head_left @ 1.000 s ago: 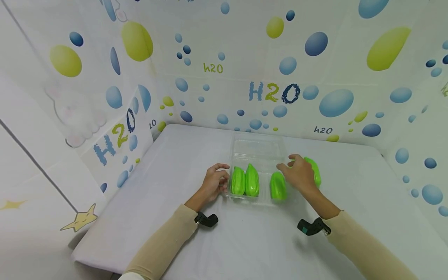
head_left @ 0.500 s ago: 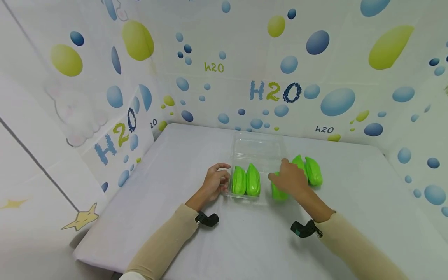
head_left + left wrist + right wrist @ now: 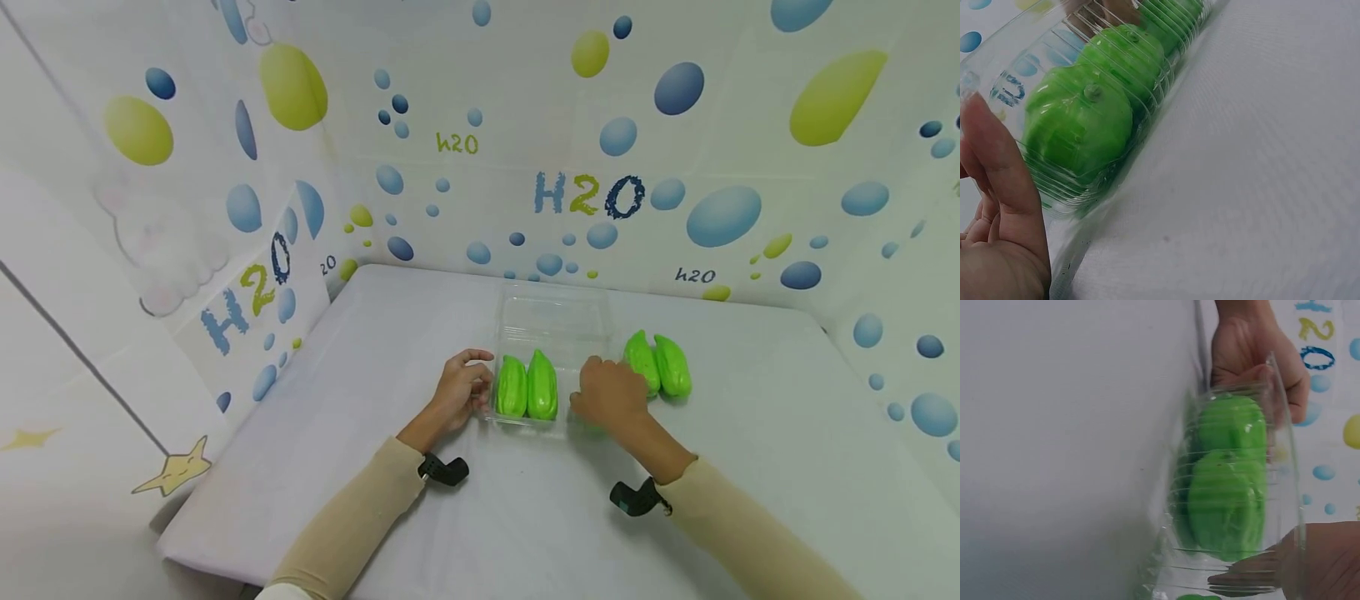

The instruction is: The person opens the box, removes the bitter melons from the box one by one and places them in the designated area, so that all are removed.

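Observation:
A clear plastic clamshell box lies with its lid folded back. Two bright green, ridged, gourd-like vegetables lie side by side in its left half; the left wrist view shows the stem end of one vegetable through the ribbed wall. My left hand rests against the box's left end, its fingers loosely bent at the rim. My right hand reaches down over the box's right part and grips a third green vegetable, mostly hidden beneath it. In the right wrist view its fingers show through the clear wall, beside the green vegetables.
Two more green vegetables lie together on the table, right of the box and close behind my right hand. A white cloth covers the table. Behind it stands a patterned wall.
My right hand has moved left and down from beside the two loose vegetables onto the third one in the box, now covering it. The left hand has stayed in place.

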`<state>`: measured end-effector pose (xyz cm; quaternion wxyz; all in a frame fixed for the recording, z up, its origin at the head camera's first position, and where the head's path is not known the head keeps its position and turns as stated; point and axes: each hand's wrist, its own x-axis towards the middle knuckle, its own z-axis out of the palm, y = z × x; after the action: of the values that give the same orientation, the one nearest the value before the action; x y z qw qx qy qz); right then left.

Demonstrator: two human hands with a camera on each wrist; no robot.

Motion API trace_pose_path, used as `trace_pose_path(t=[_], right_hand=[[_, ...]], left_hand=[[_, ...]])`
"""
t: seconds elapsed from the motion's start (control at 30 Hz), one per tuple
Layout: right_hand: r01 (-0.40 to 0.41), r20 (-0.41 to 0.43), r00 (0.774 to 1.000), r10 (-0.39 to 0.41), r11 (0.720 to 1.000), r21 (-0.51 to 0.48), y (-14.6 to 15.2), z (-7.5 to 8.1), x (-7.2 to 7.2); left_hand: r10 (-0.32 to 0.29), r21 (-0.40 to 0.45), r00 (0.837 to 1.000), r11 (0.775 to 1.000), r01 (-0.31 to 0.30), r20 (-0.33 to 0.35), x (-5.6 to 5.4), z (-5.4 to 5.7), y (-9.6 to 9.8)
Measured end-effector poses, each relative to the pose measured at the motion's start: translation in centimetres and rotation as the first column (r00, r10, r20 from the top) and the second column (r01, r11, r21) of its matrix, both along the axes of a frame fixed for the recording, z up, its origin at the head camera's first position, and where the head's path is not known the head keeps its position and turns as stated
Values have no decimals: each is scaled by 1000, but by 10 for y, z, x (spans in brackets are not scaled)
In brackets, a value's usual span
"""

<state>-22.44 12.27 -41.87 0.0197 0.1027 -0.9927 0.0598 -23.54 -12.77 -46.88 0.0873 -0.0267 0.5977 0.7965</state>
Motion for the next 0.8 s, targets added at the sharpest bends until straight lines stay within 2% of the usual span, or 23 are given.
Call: trace_pose_path(t=[0.17, 0.5, 0.8], right_hand=[[-22, -80, 996, 27, 998, 57, -4, -5, 3], [-24, -85, 996, 25, 999, 21, -2, -5, 2], [-29, -158, 987, 26, 999, -20, -1, -11, 5]], left_hand=[[6, -2, 1000, 1000, -6, 3, 0, -1, 1], [0, -11, 1000, 1000, 0, 6, 0, 1, 0], [-10, -4, 1000, 1000, 10, 2, 0, 0, -1]])
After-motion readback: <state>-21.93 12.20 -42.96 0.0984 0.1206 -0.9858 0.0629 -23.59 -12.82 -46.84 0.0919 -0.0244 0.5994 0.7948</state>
